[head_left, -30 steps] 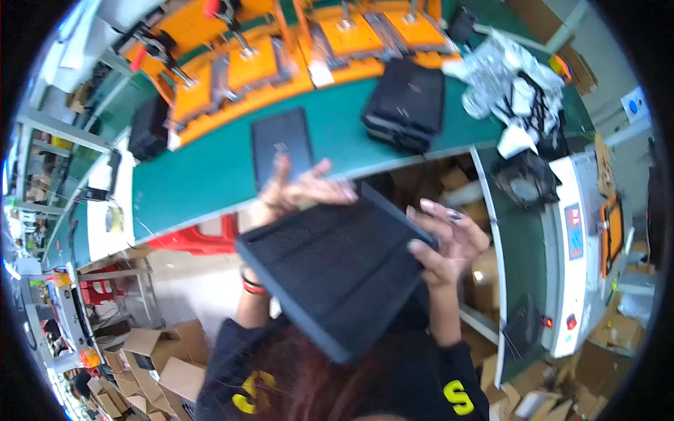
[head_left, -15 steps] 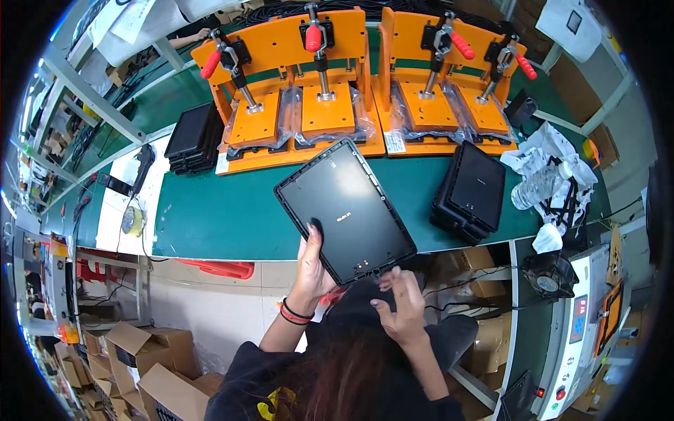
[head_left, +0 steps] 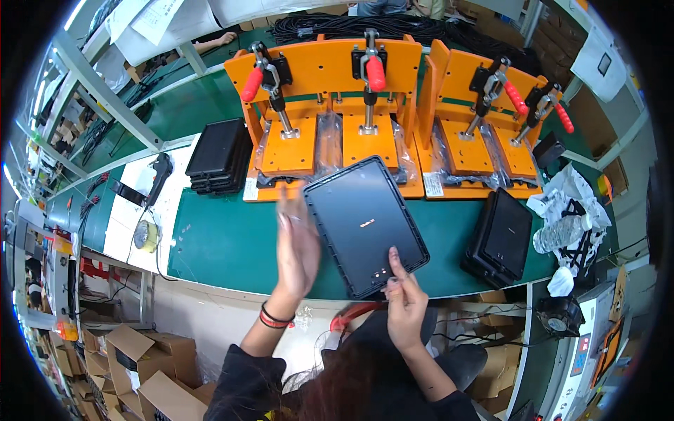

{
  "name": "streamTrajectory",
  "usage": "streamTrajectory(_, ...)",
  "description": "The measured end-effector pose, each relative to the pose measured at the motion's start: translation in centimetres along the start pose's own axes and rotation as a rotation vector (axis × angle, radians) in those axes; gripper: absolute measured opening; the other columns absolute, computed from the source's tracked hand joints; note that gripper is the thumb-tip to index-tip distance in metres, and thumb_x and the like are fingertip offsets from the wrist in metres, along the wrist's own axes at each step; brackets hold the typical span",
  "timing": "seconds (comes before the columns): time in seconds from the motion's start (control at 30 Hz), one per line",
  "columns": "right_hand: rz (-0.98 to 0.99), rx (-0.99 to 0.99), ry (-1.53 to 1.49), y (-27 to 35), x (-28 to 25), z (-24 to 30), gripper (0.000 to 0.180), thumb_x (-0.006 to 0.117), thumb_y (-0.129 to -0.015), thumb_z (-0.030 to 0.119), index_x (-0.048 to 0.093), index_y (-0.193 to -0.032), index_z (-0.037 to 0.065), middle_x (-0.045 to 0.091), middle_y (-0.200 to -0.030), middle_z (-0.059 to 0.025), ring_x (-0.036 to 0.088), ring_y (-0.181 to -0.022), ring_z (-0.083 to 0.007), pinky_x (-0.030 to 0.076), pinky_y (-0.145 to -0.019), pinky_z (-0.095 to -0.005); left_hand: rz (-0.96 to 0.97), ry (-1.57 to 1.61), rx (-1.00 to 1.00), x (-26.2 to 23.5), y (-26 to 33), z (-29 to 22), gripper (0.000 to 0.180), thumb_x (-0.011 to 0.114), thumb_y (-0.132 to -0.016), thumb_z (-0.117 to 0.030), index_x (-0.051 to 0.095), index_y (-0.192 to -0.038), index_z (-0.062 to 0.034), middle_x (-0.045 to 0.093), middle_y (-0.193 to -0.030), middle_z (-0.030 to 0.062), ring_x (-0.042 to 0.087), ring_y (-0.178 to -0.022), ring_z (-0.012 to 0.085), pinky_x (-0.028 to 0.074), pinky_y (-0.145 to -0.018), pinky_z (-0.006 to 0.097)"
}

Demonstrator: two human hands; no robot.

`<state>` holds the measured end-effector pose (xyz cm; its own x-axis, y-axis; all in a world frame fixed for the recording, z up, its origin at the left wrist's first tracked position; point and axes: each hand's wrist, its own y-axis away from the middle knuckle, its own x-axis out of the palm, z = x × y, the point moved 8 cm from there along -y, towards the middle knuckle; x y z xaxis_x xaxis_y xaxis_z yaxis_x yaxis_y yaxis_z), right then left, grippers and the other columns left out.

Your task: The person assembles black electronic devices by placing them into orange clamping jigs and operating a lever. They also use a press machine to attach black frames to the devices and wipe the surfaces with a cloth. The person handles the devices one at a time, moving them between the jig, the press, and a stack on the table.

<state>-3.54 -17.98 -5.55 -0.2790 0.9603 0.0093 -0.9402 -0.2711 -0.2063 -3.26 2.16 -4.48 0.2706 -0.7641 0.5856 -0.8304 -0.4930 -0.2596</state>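
A black rectangular panel (head_left: 364, 224) with a ribbed rim hangs tilted over the green bench (head_left: 217, 242). My right hand (head_left: 404, 302) grips its near corner, with fingers on its face. My left hand (head_left: 296, 242) is blurred, flat and open, beside the panel's left edge. Whether it touches the panel is unclear.
Orange clamp fixtures (head_left: 330, 119) with red-handled toggle clamps (head_left: 375, 70) stand at the back of the bench. Stacks of black panels lie at the left (head_left: 219, 156) and right (head_left: 502, 237). Crumpled plastic wrap (head_left: 572, 210) sits at the far right. Cardboard boxes (head_left: 140, 365) stand on the floor.
The view has turned toward the bench. The panel went from held close over my lap to out over the green bench, and my left hand came off its underside to its left edge.
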Motion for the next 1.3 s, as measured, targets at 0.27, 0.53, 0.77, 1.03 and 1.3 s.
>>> streamTrajectory(0.27,-0.146,0.102,-0.022,-0.6,-1.9,-1.2,0.038,0.044,-0.092,0.001,0.049,-0.129,0.002,0.052,-0.131,-0.0083,0.044,-0.076,-0.0057,0.043,-0.07,-0.0197,0.054,-1.397,1.286,1.1,-11.7,-6.2,0.071,0.066,-0.077,-0.023,0.027,-0.134,-0.0071,0.022,-0.142,0.0244,0.019,-0.132,0.0417,0.01,-0.109,0.052)
streamTrajectory(0.53,-0.06,0.146,0.077,0.2,0.2,-1.2,0.037,0.051,-0.09,0.003,0.054,-0.126,0.005,0.057,-0.125,-0.0073,0.045,-0.073,-0.0063,0.044,-0.069,-0.0206,-0.303,-1.565,1.584,10.6,-19.4,-13.8,0.041,0.059,-0.084,-0.024,0.05,-0.116,0.0002,0.049,-0.125,0.015,0.045,-0.115,0.0306,0.025,-0.103,0.042)
streamTrajectory(0.77,0.167,0.299,-0.149,-0.5,8.0,-4.1,0.031,0.049,-0.091,0.001,0.056,-0.122,-0.001,0.061,-0.109,-0.0076,0.047,-0.072,-0.0067,0.043,-0.067,-0.0203,0.573,-1.807,0.134,10.6,-32.1,-11.1,0.066,0.043,-0.09,-0.053,0.051,-0.12,0.0059,0.056,-0.116,0.0272,0.053,-0.111,0.0338,0.041,-0.094,0.037)
streamTrajectory(1.03,0.159,0.211,-0.22,-9.9,16.3,-7.7,0.03,0.054,-0.091,0.006,0.057,-0.121,0.003,0.06,-0.079,-0.0034,0.048,-0.066,-0.0064,0.044,-0.064,-0.0212,0.157,-0.771,0.8,1.1,-25.6,-18.8,0.033,0.049,-0.094,-0.022,0.05,-0.114,0.0044,0.057,-0.107,0.0111,0.054,-0.098,0.0156,0.041,-0.087,0.028)
streamTrajectory(1.3,0.244,0.249,-0.228,-14.7,18.7,-10.1,0.03,0.053,-0.093,0.011,0.056,-0.12,-0.003,0.062,-0.073,-0.006,0.057,-0.063,-0.0081,0.05,-0.058,-0.0215,-0.076,-1.362,0.182,-11.0,-20.5,-9.2,0.036,0.053,-0.09,-0.026,0.054,-0.105,0.0067,0.064,-0.089,0.0217,0.064,-0.086,0.0316,0.049,-0.076,0.035)
